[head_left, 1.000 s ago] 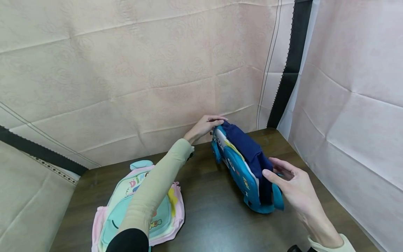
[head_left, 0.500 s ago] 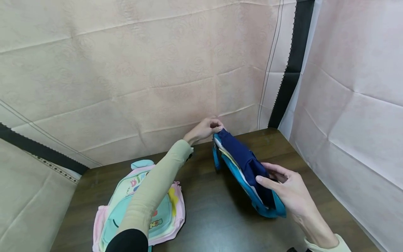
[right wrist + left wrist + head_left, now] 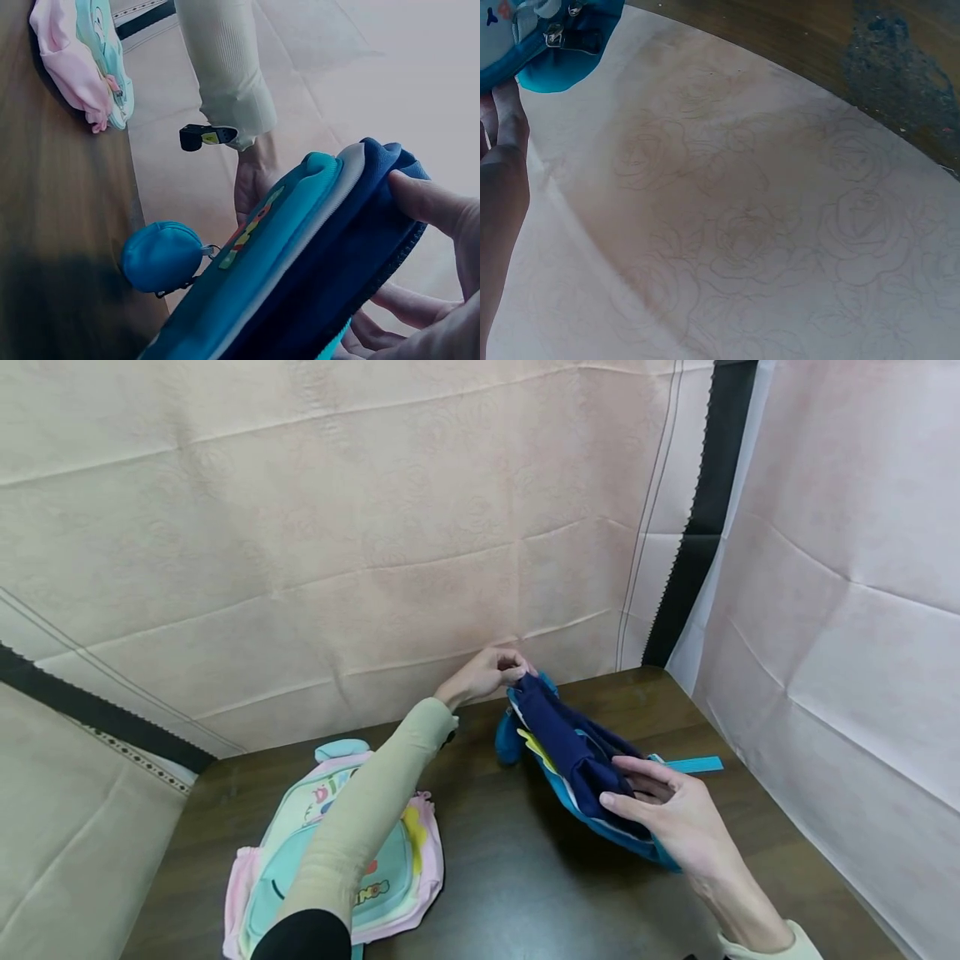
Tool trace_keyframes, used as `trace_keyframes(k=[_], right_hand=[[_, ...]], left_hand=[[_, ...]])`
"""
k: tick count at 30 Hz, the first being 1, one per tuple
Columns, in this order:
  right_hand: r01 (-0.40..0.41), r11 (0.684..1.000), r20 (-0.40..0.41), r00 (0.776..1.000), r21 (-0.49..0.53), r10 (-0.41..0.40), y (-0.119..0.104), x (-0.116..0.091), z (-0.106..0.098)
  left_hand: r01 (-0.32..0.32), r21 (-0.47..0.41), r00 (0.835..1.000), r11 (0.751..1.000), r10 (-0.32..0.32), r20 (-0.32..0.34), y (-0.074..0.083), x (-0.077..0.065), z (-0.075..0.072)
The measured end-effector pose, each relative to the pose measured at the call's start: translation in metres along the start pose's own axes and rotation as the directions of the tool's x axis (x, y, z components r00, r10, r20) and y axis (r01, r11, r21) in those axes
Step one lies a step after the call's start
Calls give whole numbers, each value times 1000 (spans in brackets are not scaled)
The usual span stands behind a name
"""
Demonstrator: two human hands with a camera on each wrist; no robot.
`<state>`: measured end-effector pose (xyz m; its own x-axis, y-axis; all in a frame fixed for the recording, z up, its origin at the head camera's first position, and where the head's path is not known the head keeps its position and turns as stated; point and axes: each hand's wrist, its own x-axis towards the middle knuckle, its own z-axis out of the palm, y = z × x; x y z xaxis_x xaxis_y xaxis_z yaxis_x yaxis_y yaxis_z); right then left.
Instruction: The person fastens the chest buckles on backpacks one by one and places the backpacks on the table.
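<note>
A child's backpack (image 3: 573, 752), blue with a navy side panel, is between my two hands over the right part of the table. My left hand (image 3: 491, 672) pinches its far end; in the left wrist view the fingers (image 3: 510, 112) reach up under its edge. My right hand (image 3: 675, 818) grips the near end, with the thumb (image 3: 424, 199) pressed on the navy cloth. The backpack is tilted, its navy side up and its printed front facing down to the left. A small round blue pouch (image 3: 161, 257) hangs from it by a metal clip.
A mint and pink backpack (image 3: 393, 877) lies on the table at left, partly covered by my left sleeve (image 3: 360, 810). A blue strap (image 3: 693, 764) sticks out to the right of the held bag. Pale cloth walls (image 3: 420, 527) stand behind and beside the brown table (image 3: 495, 877).
The blue backpack has tipped over, so its printed front has turned out of sight and a strap shows at right. My right hand has shifted slightly left and now grips the bag.
</note>
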<state>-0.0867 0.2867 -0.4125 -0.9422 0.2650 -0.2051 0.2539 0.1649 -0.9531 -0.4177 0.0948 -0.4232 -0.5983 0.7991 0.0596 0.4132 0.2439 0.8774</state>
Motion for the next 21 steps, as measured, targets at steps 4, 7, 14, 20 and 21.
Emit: trace_keyframes(k=[4, 7, 14, 20, 21], right_hand=[[-2, 1000, 7, 1000, -20, 2, 2, 1, 4], [0, 1000, 16, 1000, -13, 0, 4, 2, 6], [6, 1000, 29, 1000, -3, -6, 11, 5, 15], [18, 1000, 22, 1000, -26, -18, 19, 6, 26], [19, 999, 21, 1000, -29, -18, 20, 7, 27]], left_hand=[[12, -13, 1000, 1000, -12, -9, -2, -4, 0], [11, -17, 1000, 1000, -11, -8, -4, -6, 0], [11, -48, 1000, 999, -11, -1, -12, -8, 0], [5, -21, 1000, 1000, -5, -8, -19, -12, -1], [4, -13, 1000, 1000, -4, -9, -21, -12, -1]])
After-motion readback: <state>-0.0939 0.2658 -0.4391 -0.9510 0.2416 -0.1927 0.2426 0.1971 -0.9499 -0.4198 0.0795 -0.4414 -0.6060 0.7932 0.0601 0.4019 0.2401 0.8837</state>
